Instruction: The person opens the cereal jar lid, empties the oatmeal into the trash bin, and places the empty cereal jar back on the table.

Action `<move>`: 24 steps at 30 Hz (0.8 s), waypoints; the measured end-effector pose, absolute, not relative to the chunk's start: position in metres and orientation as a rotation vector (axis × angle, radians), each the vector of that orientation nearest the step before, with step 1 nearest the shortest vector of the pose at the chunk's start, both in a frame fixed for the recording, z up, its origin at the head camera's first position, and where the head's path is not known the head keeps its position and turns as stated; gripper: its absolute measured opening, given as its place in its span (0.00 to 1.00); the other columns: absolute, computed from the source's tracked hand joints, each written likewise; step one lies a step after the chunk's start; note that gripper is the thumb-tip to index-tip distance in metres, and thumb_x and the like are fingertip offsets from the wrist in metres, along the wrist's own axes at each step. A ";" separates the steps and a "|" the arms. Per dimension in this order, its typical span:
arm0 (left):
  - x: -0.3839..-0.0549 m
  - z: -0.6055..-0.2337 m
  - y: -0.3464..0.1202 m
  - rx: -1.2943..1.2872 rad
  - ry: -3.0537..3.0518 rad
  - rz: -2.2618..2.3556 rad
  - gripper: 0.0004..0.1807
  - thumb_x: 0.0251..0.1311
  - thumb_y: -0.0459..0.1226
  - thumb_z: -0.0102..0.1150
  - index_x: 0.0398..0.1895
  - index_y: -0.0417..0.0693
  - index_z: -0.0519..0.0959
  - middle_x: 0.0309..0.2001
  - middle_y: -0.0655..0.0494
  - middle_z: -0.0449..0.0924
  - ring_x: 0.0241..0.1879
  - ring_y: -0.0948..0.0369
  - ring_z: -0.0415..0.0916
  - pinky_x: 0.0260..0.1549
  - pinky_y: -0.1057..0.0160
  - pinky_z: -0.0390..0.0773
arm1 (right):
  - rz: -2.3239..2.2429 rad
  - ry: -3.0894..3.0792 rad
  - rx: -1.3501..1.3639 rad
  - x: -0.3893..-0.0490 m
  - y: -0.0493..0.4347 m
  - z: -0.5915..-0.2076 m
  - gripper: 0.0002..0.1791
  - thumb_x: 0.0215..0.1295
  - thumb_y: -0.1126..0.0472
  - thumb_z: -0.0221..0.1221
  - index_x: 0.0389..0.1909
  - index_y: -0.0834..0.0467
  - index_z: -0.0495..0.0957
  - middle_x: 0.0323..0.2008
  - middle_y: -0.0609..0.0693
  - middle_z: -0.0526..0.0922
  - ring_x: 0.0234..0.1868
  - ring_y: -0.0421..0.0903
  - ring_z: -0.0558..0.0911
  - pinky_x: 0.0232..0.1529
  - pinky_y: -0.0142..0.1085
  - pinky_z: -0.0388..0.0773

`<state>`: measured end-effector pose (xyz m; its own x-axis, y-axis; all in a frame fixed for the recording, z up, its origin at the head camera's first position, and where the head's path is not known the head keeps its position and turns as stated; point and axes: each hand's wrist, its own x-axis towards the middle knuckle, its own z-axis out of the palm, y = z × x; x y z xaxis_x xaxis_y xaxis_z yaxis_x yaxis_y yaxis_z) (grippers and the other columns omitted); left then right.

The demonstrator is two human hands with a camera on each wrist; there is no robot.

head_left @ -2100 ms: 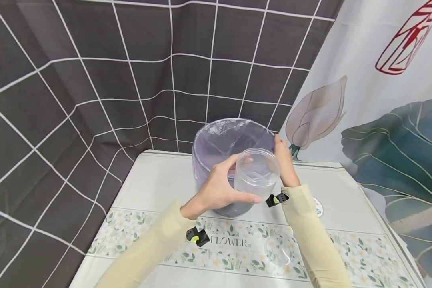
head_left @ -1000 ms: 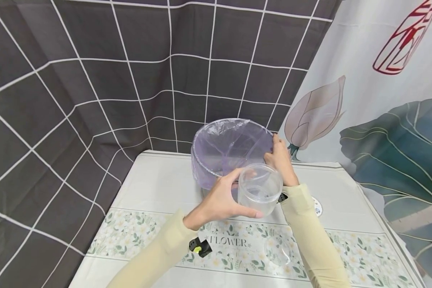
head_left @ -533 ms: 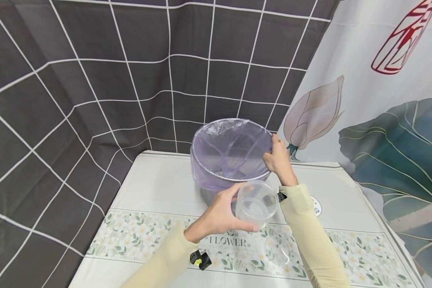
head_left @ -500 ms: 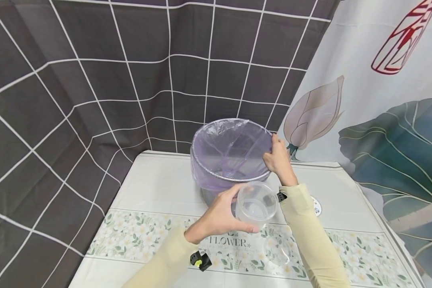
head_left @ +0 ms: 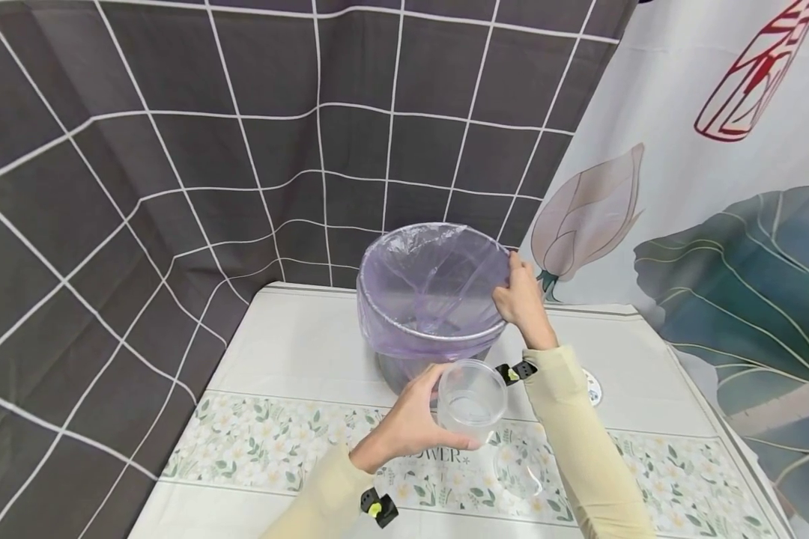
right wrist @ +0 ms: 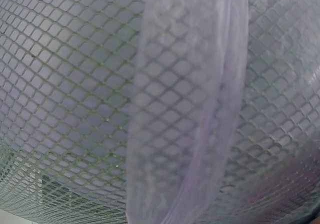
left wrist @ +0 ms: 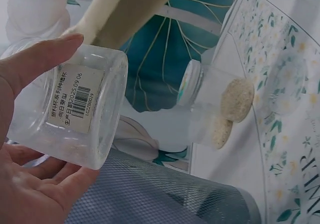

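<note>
My left hand (head_left: 414,419) grips a clear plastic cup (head_left: 472,397) in front of the bin, apart from its rim. Thumb and fingers lie round opposite sides of it. In the left wrist view the cup (left wrist: 110,109) shows a printed barcode label (left wrist: 77,98). With my right hand (head_left: 524,296) I hold the right side of the rim of a mesh wastebasket (head_left: 404,367), lined with a purple plastic bag (head_left: 418,299). Only mesh and the folded-down bag edge (right wrist: 185,99) fill the right wrist view; the right fingers do not show there.
A clear round lid (head_left: 519,470) lies on the white tabletop (head_left: 297,337), on its flower-print band. To the right, partly behind the right sleeve, stands a jar with a white lid (head_left: 593,388); the left wrist view shows its beige contents (left wrist: 237,99). A dark checked curtain (head_left: 243,150) hangs behind.
My left hand has drawn the cup from over the bin's front rim down toward the near side of the table. The right hand stays at the rim.
</note>
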<state>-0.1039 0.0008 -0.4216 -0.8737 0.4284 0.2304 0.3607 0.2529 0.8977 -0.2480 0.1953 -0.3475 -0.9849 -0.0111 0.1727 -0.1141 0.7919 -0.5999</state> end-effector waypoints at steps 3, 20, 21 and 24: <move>-0.103 -0.432 0.002 0.737 2.444 1.703 0.51 0.27 0.49 0.77 0.62 0.56 0.63 0.53 0.63 0.68 0.53 0.63 0.67 0.52 0.63 0.72 | 0.963 -2.821 0.103 -0.248 0.195 -0.348 0.42 0.46 0.70 0.42 0.68 0.69 0.46 0.61 0.74 0.56 0.59 0.69 0.61 0.60 0.59 0.57; -0.102 -0.493 0.012 0.702 2.533 1.495 0.52 0.27 0.51 0.76 0.62 0.57 0.60 0.55 0.62 0.65 0.54 0.62 0.66 0.55 0.55 0.70 | 0.978 -2.830 0.102 -0.248 0.195 -0.348 0.42 0.46 0.70 0.41 0.68 0.70 0.44 0.63 0.74 0.53 0.62 0.68 0.57 0.63 0.58 0.54; -0.102 -0.495 0.013 0.683 2.534 1.478 0.52 0.28 0.51 0.76 0.62 0.57 0.60 0.57 0.60 0.65 0.56 0.60 0.65 0.56 0.53 0.69 | 0.977 -2.833 0.102 -0.248 0.195 -0.348 0.42 0.47 0.70 0.41 0.68 0.70 0.43 0.63 0.74 0.53 0.62 0.68 0.58 0.63 0.57 0.55; -0.102 -0.500 0.015 0.631 2.534 1.446 0.53 0.28 0.51 0.76 0.63 0.57 0.59 0.61 0.56 0.63 0.59 0.55 0.63 0.56 0.48 0.67 | 0.973 -2.840 0.104 -0.248 0.195 -0.348 0.42 0.47 0.70 0.41 0.69 0.69 0.42 0.63 0.73 0.53 0.62 0.67 0.58 0.63 0.55 0.56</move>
